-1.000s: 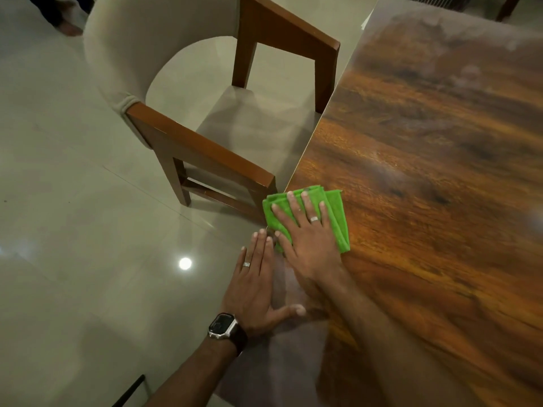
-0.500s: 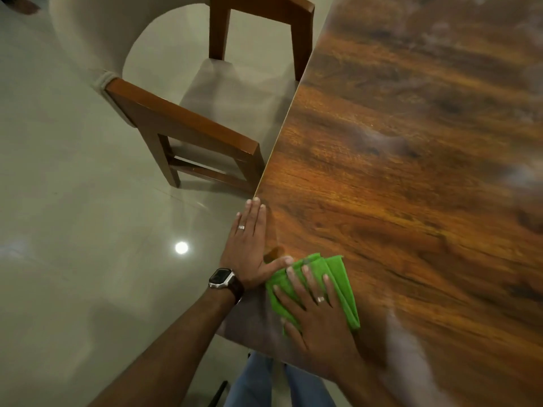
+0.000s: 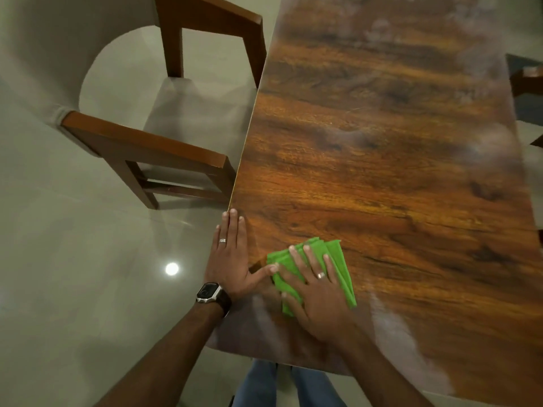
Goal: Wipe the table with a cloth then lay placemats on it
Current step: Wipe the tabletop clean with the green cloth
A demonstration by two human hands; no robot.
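Observation:
A folded green cloth (image 3: 338, 259) lies flat on the glossy wooden table (image 3: 382, 171) near its front left corner. My right hand (image 3: 316, 292) presses down on the cloth with straight, spread fingers and covers most of it. My left hand (image 3: 232, 259), with a ring and a wristwatch, rests flat along the table's left edge, its thumb touching the cloth. No placemats are in view.
A wooden armchair with a pale seat (image 3: 164, 136) stands against the table's left side. Shiny grey floor tiles (image 3: 73, 289) spread to the left. Another piece of wooden furniture (image 3: 529, 80) shows at the right edge. My legs in blue jeans (image 3: 264, 386) are below the table's front edge.
My right hand has drawn the cloth back from beside the chair toward the table's front corner. My left hand stayed flat on the table's left edge.

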